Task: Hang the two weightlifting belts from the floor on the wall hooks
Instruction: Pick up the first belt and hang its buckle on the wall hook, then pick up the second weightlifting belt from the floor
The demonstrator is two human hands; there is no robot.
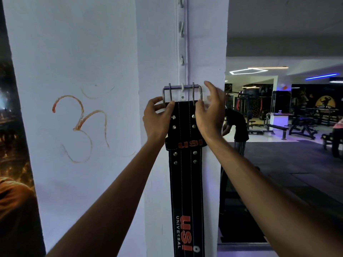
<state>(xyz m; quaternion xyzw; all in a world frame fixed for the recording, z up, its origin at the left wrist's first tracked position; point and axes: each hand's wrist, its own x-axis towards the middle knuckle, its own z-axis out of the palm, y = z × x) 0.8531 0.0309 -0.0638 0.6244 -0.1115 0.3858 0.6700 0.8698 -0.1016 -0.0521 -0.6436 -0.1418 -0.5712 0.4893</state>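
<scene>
A black weightlifting belt (185, 182) with orange USI lettering hangs straight down the white pillar. Its steel buckle (181, 89) rests over a small white wall hook (182, 88). My left hand (157, 117) pinches the belt's top left edge just under the buckle. My right hand (209, 112) holds the top right edge with thumb and lower fingers, the upper fingers spread toward the pillar's corner. Only one belt is in view.
More white hooks (181, 60) run up a vertical rail above the buckle. A poster (13, 145) borders the wall on the left. To the right, the gym floor holds benches (278, 127) and machines, with a person in black (237, 127) bending nearby.
</scene>
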